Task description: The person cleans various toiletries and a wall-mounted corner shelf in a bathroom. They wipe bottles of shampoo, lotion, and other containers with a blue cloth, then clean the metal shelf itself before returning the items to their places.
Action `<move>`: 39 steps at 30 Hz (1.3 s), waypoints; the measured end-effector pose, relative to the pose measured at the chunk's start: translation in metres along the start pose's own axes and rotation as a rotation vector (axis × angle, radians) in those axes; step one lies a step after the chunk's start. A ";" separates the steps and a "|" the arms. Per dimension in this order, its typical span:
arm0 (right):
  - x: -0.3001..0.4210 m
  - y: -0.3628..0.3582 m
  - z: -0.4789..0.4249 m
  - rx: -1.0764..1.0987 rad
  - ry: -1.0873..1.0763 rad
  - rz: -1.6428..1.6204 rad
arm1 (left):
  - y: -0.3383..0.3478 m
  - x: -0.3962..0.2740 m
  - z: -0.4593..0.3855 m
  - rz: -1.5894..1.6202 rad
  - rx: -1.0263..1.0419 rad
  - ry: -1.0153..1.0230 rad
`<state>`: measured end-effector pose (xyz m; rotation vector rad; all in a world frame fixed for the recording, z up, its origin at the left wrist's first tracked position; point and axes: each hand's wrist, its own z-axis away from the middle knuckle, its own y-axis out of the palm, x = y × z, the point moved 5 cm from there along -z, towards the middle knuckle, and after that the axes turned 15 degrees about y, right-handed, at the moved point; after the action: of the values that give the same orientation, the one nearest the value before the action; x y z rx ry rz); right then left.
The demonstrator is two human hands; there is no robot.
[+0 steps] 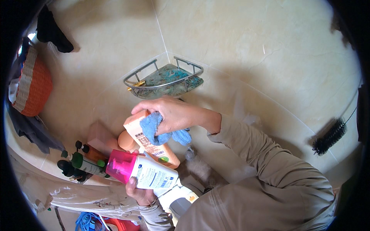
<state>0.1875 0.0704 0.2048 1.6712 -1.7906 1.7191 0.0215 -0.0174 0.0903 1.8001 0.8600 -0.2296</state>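
My left hand [138, 190], at the lower centre, grips a white pump bottle [154, 174] with a clear pink cap. Just above it, my right hand [170, 115] holds an orange carton [141, 131] and a bunched blue cloth [153, 127], the cloth lying against the carton's printed side. The carton is tilted, its lower end close to the bottle. Beyond the right hand is a corner shelf [170, 79] with a metal rail, its surface stained green; a small gold-coloured object [137, 84] lies at its left end.
Several bottles, one a green-capped pump bottle [83, 163], stand at lower left. An orange and cream woven basket [36, 83] hangs at far left above a dark cloth [24, 127]. A black bristle brush [329, 138] hangs on the right wall. At the bottom is a red container [124, 225].
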 end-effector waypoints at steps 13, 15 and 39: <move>-0.059 0.047 0.017 0.170 0.117 -0.168 | -0.055 0.048 0.042 0.223 0.095 -0.307; -0.063 0.051 0.019 0.139 0.157 -0.163 | -0.068 0.059 0.049 0.179 0.084 -0.294; -0.099 -0.136 -0.152 -0.610 0.317 0.825 | -0.101 0.064 0.092 0.141 -0.272 -0.217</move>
<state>0.2432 0.2820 0.2647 0.4039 -2.6353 1.2849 0.0243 -0.0540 -0.0563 1.5415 0.5783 -0.2019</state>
